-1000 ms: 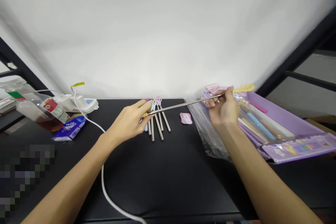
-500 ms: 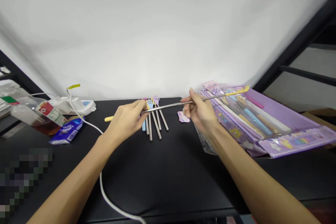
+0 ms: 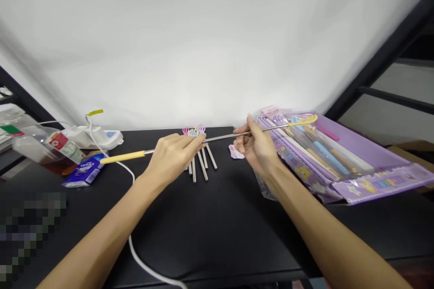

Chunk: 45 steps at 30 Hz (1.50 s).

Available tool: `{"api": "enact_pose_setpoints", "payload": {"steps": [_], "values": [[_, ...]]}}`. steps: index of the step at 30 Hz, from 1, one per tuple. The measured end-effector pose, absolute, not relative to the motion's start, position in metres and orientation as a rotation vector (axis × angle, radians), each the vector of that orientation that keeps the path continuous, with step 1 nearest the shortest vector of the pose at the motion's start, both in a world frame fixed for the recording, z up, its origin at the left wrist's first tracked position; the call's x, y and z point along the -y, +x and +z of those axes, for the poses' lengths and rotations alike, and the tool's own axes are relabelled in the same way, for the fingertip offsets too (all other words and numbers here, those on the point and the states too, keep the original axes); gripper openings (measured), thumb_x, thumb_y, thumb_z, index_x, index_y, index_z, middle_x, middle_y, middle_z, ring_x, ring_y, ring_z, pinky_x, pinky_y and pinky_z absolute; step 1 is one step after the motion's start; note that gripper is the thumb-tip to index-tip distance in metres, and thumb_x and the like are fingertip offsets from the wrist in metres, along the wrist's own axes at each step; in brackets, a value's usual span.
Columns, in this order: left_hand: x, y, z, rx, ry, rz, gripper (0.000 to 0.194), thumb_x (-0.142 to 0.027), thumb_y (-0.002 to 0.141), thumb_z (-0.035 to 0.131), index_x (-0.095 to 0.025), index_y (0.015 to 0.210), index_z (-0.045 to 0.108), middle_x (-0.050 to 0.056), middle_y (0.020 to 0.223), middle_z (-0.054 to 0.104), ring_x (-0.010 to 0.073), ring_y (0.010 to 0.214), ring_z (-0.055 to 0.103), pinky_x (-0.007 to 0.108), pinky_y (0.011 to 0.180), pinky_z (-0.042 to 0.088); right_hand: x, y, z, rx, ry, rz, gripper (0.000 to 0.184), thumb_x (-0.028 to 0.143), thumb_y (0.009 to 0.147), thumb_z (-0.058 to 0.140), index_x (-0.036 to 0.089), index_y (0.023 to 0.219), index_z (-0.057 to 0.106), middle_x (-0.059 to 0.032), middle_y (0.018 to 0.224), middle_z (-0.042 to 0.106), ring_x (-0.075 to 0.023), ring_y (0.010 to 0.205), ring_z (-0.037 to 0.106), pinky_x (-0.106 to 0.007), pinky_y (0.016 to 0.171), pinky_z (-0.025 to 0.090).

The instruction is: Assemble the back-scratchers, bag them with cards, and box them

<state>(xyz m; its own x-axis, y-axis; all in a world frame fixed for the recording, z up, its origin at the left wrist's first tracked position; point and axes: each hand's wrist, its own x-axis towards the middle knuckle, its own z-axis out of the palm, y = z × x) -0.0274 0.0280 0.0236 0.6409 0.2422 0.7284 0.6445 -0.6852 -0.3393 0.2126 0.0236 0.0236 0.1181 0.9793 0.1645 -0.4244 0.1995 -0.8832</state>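
Pale, bare wall (image 3: 210, 54) rises behind a black tabletop (image 3: 210, 235), with dark frame bars slanting at either side. Across the middle, held up over the tabletop, runs one long steel rod (image 3: 222, 137), its axis nearly level from side to side and climbing slightly toward the right. Both hands have it: the left hand (image 3: 174, 156) is closed over the shaft from above, fingers together, with the yellow handle (image 3: 122, 157) jutting out beyond it to the left; the right hand (image 3: 257, 144) pinches the shaft between thumb and curled fingers. A stretch of steel lies between the two grips, and the yellow claw end (image 3: 303, 120) points right, over the purple box (image 3: 383, 156) — so the right hand is nearer both claw and box.

That box, tilted and open-topped, holds blue, tan and white lengths in clear wrapping, plus a pink strip (image 3: 327, 132). Clear plastic (image 3: 266, 185) spills from its left side. Behind and below the left hand, shorter rods (image 3: 204, 169) with coloured hand-shaped heads lie fanned out; whether the fingers touch them I cannot tell. At far left, a clear bottle (image 3: 44, 149) contains brown liquid.
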Motion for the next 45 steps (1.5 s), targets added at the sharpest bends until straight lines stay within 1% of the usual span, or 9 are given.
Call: {"api": "enact_pose_setpoints", "payload": {"steps": [7, 11, 13, 19, 24, 28, 36, 41, 45], "values": [[-0.026, -0.041, 0.032, 0.843, -2.107, -1.003, 0.015, -0.017, 0.097, 0.057, -0.019, 0.090, 0.070, 0.002, 0.078, 0.078, 0.0179, 0.067, 0.072, 0.029, 0.060, 0.048, -0.034, 0.241, 0.031, 0.598, -0.781, 0.995, 0.056, 0.057, 0.086, 0.068, 0.018, 0.049, 0.050, 0.0029, 0.039, 0.049, -0.0041, 0.029, 0.036, -0.018, 0.032, 0.027], [-0.023, -0.029, 0.034, 0.725, -2.147, -0.914, 0.015, -0.024, 0.097, 0.061, -0.018, 0.108, 0.070, 0.002, 0.087, 0.079, 0.0168, 0.066, 0.071, 0.030, 0.059, 0.047, -0.029, 0.222, 0.026, 0.708, -0.783, 1.186, 0.049, 0.056, 0.085, 0.068, 0.018, 0.056, 0.057, 0.0010, 0.042, 0.054, -0.0070, 0.032, 0.044, -0.020, 0.036, 0.037], [-0.022, -0.027, 0.033, 0.693, -2.150, -0.869, 0.014, -0.022, 0.098, 0.059, -0.019, 0.106, 0.071, 0.000, 0.083, 0.079, 0.0150, 0.061, 0.069, 0.029, 0.056, 0.046, -0.028, 0.216, 0.024, 0.758, -0.794, 1.205, 0.048, 0.056, 0.084, 0.070, 0.017, 0.058, 0.059, 0.0002, 0.043, 0.056, -0.0077, 0.033, 0.046, -0.021, 0.037, 0.039], [-0.027, -0.053, 0.030, 0.869, -2.083, -0.870, 0.020, -0.015, 0.096, 0.054, -0.021, 0.085, 0.070, -0.002, 0.070, 0.075, 0.0144, 0.055, 0.066, 0.027, 0.050, 0.042, -0.038, 0.264, 0.031, 0.450, -0.821, 0.972, 0.047, 0.046, 0.090, 0.066, 0.019, 0.056, 0.048, 0.0070, 0.040, 0.045, -0.0026, 0.028, 0.030, -0.017, 0.031, 0.025], [-0.030, -0.052, 0.026, 0.810, -2.151, -0.887, 0.018, -0.018, 0.097, 0.055, -0.022, 0.090, 0.072, 0.002, 0.092, 0.080, 0.0148, 0.063, 0.070, 0.027, 0.054, 0.048, -0.038, 0.279, 0.036, 0.424, -0.790, 0.953, 0.044, 0.045, 0.090, 0.067, 0.019, 0.060, 0.048, 0.0109, 0.039, 0.037, -0.0006, 0.027, 0.022, -0.015, 0.030, 0.024], [-0.025, -0.027, 0.022, 0.678, -2.228, -0.894, 0.015, -0.022, 0.098, 0.058, -0.020, 0.102, 0.072, 0.006, 0.107, 0.079, 0.0158, 0.070, 0.073, 0.028, 0.060, 0.053, -0.034, 0.240, 0.032, 0.505, -0.766, 0.994, 0.041, 0.041, 0.081, 0.077, 0.019, 0.060, 0.050, 0.0087, 0.045, 0.047, -0.0003, 0.031, 0.026, -0.015, 0.030, 0.023], [-0.026, -0.042, 0.031, 0.902, -2.274, -0.730, 0.022, -0.035, 0.101, 0.054, -0.024, 0.108, 0.072, 0.001, 0.073, 0.075, 0.0152, 0.055, 0.065, 0.029, 0.053, 0.042, -0.038, 0.248, 0.030, 0.496, -0.736, 0.941, 0.035, 0.033, 0.072, 0.084, 0.020, 0.065, 0.053, 0.0079, 0.055, 0.056, -0.0019, 0.035, 0.035, -0.018, 0.032, 0.031], [-0.033, -0.056, 0.031, 0.922, -2.249, -0.709, 0.023, -0.034, 0.102, 0.052, -0.022, 0.102, 0.072, 0.002, 0.074, 0.074, 0.0160, 0.058, 0.065, 0.030, 0.054, 0.039, -0.040, 0.266, 0.033, 0.472, -0.746, 0.941, 0.044, 0.042, 0.081, 0.078, 0.021, 0.062, 0.044, 0.0112, 0.042, 0.040, -0.0024, 0.031, 0.029, -0.017, 0.031, 0.025], [-0.031, -0.047, 0.028, 0.991, -2.235, -0.723, 0.027, -0.036, 0.103, 0.050, -0.021, 0.095, 0.071, 0.002, 0.071, 0.071, 0.0158, 0.057, 0.062, 0.030, 0.054, 0.037, -0.038, 0.255, 0.031, 0.549, -0.745, 0.893, 0.046, 0.040, 0.080, 0.080, 0.020, 0.060, 0.043, 0.0108, 0.040, 0.041, -0.0006, 0.029, 0.024, -0.016, 0.030, 0.023]]}}
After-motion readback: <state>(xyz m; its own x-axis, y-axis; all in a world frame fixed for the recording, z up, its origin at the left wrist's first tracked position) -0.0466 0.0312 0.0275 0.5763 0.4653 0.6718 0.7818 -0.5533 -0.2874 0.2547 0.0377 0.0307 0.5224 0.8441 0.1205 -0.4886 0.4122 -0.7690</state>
